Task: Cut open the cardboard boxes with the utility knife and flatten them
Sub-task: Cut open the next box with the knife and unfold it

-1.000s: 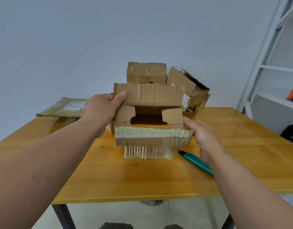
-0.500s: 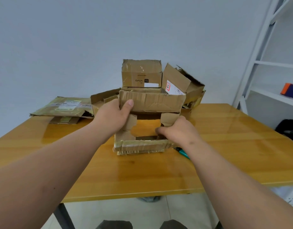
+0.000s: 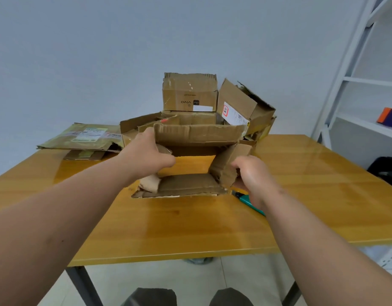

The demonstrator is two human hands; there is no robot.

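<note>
At frame centre, both hands' fingers grip the opened box [image 3: 197,138], left hand [image 3: 146,157] on its left wall and right hand [image 3: 252,175] on its right flap, likely to collapse it flat on the table [image 3: 190,228].

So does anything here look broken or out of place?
The box both hands hold, left hand and right hand, is torn and ragged, its side flaps bent askew. Behind it, a box on the pile sits tilted with a ripped top. The knife lies loose by the right wrist.

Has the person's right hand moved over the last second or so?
Yes. The right hand has gone from the box's right outer edge onto its right side flap, gripping it now, closer to the green utility knife lying on the table.
</note>
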